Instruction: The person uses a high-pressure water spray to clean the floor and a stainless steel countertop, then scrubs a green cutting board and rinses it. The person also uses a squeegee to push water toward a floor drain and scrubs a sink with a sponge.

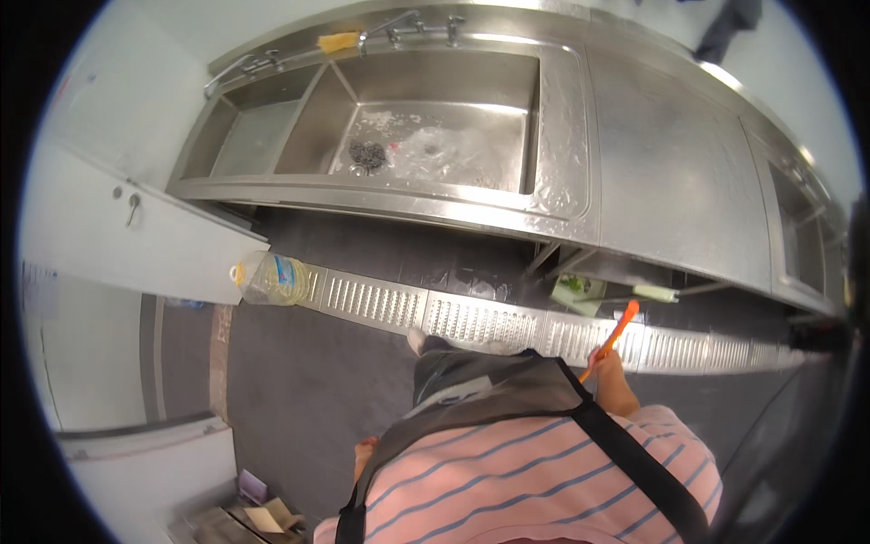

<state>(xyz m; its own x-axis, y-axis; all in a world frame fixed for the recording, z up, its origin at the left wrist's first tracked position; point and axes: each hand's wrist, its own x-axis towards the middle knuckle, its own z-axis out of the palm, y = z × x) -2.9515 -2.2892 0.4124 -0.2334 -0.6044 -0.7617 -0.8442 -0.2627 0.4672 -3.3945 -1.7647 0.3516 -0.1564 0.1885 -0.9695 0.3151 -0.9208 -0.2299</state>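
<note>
My right hand (601,358) is closed around an orange handle (622,326) that slants up and to the right across the floor drain grating; what tool it belongs to, I cannot tell. Low beside the apron, my left hand (366,450) is partly visible, and its fingers are too small and hidden to read. Ahead stands a stainless steel sink (442,197) with a dark scouring pad (368,156) and wet, foamy patches on its bottom. A yellow cloth or sponge (338,42) lies by the faucets (408,28).
A large plastic bottle (272,277) lies at the left end of the metal drain grating (374,302). Under the counter is a light green container (578,294) with green scraps. A white door (136,224) stands left; an open cardboard box (272,515) sits lower left.
</note>
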